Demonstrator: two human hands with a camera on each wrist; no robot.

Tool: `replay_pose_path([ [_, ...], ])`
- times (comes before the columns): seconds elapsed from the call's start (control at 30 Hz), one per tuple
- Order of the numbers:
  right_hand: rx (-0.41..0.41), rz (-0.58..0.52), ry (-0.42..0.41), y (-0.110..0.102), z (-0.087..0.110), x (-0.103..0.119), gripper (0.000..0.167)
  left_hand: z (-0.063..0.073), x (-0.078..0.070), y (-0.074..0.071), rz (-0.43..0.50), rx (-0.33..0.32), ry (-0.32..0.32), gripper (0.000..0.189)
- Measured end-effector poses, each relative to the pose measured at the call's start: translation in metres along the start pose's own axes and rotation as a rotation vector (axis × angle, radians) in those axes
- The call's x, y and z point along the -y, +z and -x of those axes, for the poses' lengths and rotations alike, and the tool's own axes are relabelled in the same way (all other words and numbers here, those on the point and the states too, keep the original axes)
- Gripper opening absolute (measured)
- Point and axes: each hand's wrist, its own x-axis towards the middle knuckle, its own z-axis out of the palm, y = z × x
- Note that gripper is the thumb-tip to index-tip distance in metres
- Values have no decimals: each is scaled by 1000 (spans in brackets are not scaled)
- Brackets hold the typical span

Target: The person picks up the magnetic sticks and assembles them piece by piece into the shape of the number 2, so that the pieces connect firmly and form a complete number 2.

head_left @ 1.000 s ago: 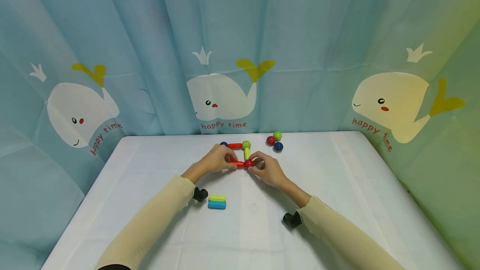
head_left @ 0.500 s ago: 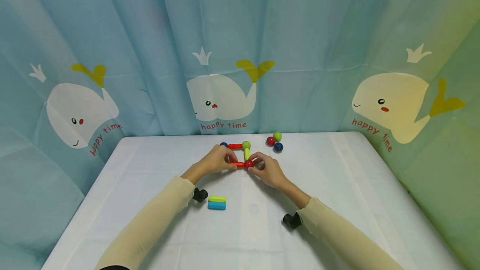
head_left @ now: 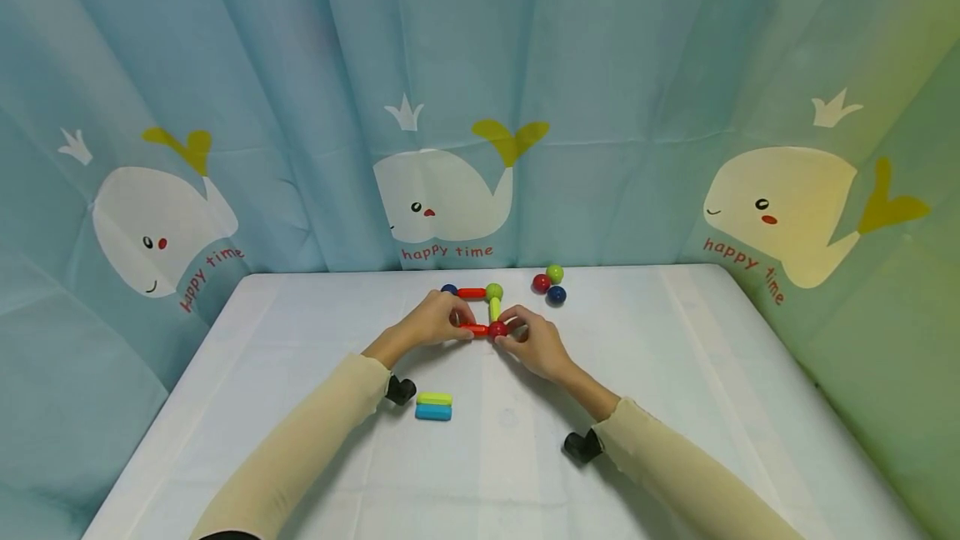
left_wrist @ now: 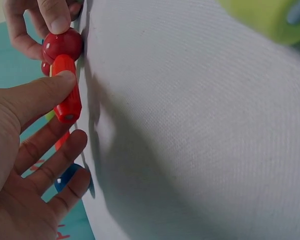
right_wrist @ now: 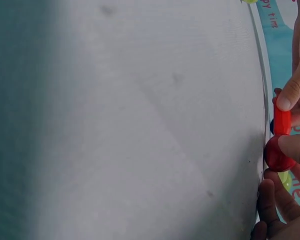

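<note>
My left hand [head_left: 433, 319] pinches a red stick [left_wrist: 68, 102] between thumb and forefinger, its other fingers spread. One end of that stick meets a glossy red ball [right_wrist: 277, 156], which the thumb and fingers of my right hand [head_left: 538, 344] grip. From the red ball a yellow-green stick [head_left: 495, 309] runs back to a green ball [head_left: 494, 292]. A second red stick [head_left: 472, 293] leads left from the green ball to a blue ball [left_wrist: 67, 176], partly hidden behind my left hand in the head view. The joined pieces sit near the table's far edge.
Loose green [head_left: 554, 273], red [head_left: 541, 282] and blue [head_left: 556, 295] balls cluster at the back, right of the joined pieces. A yellow-green stick [head_left: 434, 398] and a blue stick [head_left: 433, 412] lie side by side nearer the front. A curtain [head_left: 615, 215] hangs behind the white table [head_left: 675, 373].
Both hands keep their grip in nearly the same place. The joined balls and sticks have shifted very slightly to the right; the loose pieces stay put.
</note>
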Motion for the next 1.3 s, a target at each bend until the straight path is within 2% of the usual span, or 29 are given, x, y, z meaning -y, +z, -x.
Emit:
replay_pose_path([
  [0.53, -33, 20, 45, 4, 4, 4, 28, 2, -2, -1, -15, 9, 0, 11],
  [0.73, -51, 23, 37, 5, 6, 4, 29, 3, -2, -1, -17, 13, -14, 10],
  [1.3, -60, 14, 32, 5, 7, 5, 28, 3, 2, -1, -13, 25, 21, 11],
])
